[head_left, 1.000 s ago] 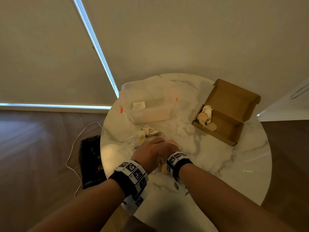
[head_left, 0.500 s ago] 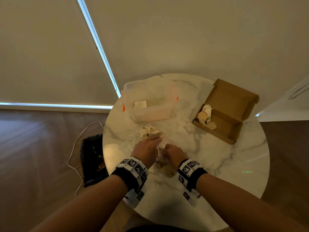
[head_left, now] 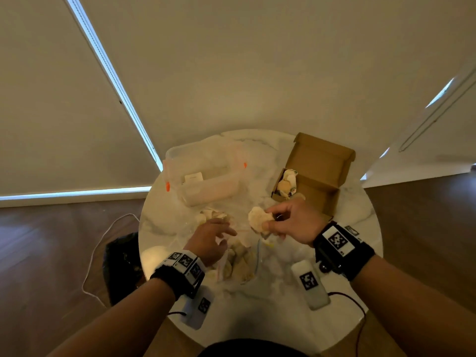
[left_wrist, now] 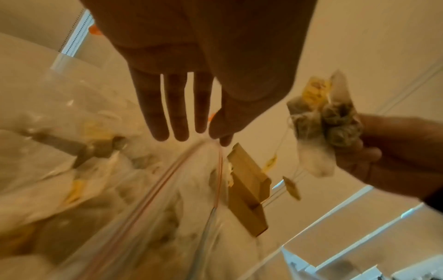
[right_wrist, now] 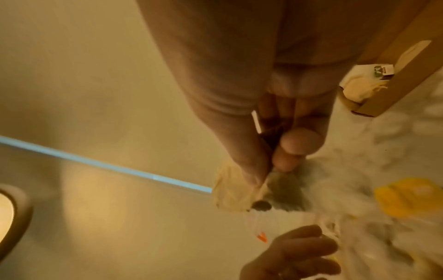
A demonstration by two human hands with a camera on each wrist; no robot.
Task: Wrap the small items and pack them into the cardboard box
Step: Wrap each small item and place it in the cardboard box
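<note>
Zip bag (left_wrist: 134, 199) contents motion-blurred, unidentifiable; cardboard box (right_wrist: 407, 62) cut off by frame edge.

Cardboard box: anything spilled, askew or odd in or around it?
Nothing spilled. The cardboard box sits open on the marble table, wrapped items bunched at its left end. The right hand holds a tea bag with tags dangling.

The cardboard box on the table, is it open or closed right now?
Open. The cardboard box has its lid flap standing up at the back, and a few wrapped items show inside its left end.
</note>
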